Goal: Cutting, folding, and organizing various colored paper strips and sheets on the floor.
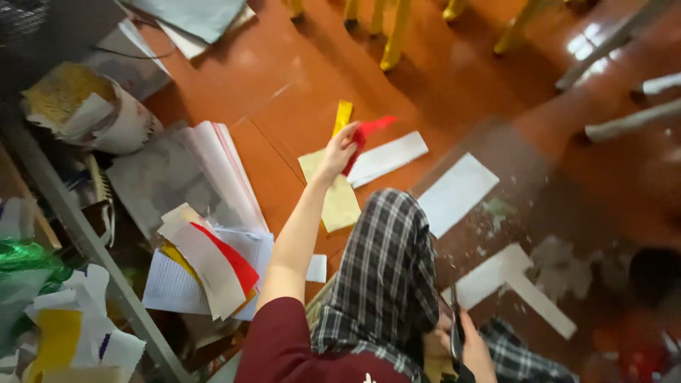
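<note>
Your left hand (339,150) is extended far, pinching a red paper scrap (365,135) over the yellow sheet (333,195); its long axis runs far-right. Your right hand (464,344), near, grips scissors (455,330).

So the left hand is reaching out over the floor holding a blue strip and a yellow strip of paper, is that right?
Not quite. In the head view the left hand holds a red strip, not a blue one, together with the yellow strip, reaching out over the floor.
</note>
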